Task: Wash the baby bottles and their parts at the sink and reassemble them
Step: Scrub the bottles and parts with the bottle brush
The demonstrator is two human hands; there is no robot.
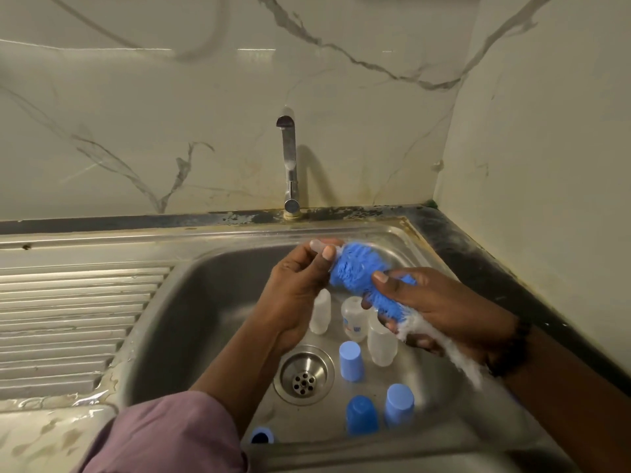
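Basin [191, 302] left half open; bottles [381, 339], caps [351, 360] crowd right of drain [304, 374]; tap [289, 165] behind.

We list: one chrome tap [289, 165], upright behind the basin; one ribbed steel draining board [75, 322], left, wet along its near edge; marble-veined wall panels [136, 114], back and right; one dark, worn bench edge [478, 268], right.

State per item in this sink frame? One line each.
Tap: off, no water visible.
Drain: unplugged.
Blue brush: gripped by right hand.
Clear teat: pinched by left hand.
Three clear bottles: upright, uncapped.
Three blue caps: mouth-down.
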